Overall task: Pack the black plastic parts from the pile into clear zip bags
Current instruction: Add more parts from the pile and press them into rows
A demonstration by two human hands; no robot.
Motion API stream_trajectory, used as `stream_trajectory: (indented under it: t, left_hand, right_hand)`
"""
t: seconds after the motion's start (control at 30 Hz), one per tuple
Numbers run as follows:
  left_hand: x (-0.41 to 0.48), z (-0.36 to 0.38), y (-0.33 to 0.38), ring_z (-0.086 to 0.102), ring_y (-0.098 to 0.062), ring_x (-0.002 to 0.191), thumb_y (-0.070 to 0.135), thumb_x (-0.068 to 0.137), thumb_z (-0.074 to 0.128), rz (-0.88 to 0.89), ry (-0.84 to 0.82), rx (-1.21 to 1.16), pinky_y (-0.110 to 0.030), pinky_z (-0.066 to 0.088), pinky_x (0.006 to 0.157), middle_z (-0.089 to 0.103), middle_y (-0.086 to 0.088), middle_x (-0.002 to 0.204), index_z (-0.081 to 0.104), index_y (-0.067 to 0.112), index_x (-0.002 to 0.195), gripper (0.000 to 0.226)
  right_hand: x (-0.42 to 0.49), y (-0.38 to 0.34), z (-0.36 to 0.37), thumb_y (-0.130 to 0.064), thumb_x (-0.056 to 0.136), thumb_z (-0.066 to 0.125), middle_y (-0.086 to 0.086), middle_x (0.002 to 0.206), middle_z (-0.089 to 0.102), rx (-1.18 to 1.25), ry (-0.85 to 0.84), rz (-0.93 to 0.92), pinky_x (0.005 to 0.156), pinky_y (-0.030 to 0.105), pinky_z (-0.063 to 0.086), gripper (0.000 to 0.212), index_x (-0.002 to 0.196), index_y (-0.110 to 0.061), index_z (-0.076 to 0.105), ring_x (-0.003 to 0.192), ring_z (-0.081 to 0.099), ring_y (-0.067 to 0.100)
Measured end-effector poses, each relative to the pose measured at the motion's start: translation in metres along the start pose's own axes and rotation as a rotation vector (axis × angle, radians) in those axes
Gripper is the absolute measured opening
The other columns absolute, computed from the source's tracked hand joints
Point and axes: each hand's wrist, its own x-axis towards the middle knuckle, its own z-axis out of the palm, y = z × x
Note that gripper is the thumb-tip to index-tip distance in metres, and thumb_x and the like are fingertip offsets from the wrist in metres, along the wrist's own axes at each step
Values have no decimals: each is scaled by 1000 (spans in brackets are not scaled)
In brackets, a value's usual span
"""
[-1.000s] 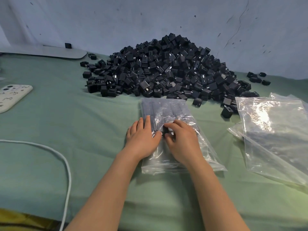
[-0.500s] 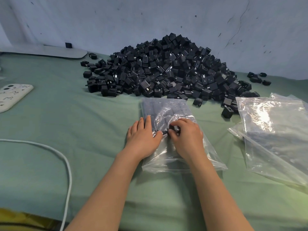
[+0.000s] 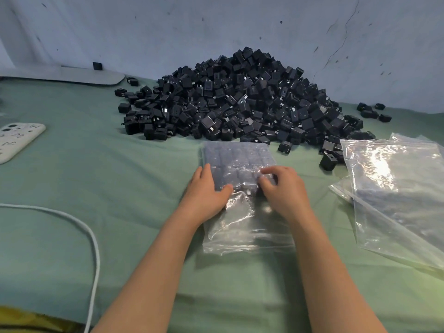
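Left hand [image 3: 206,191] flat, right hand [image 3: 284,192] pinching bag [image 3: 240,153]

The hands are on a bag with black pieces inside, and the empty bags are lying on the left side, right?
Not quite. The head view shows the empty bags on the right side, not the left. The left hand and right hand are indeed on the bag with black pieces inside.

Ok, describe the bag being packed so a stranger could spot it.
Find the big pile of black parts by the wall. Just in front of it on the green cloth lies a clear bag under the left hand and right hand. Unlike the empty-looking bags to its right, its far half holds rows of black parts.
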Motion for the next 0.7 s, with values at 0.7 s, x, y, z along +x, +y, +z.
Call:
stream_trajectory:
  t: [0.7]
  left_hand:
    - [-4,-2,13,47,-18,109,24,94,52,-33,59,-89,-21,29,83,46,-5,136,35,10,138,50]
  right_hand:
    - [7,21,13,-27,94,53,3,118,65,73,142,81,76,25,35,29,121,-20,62,110,56,22]
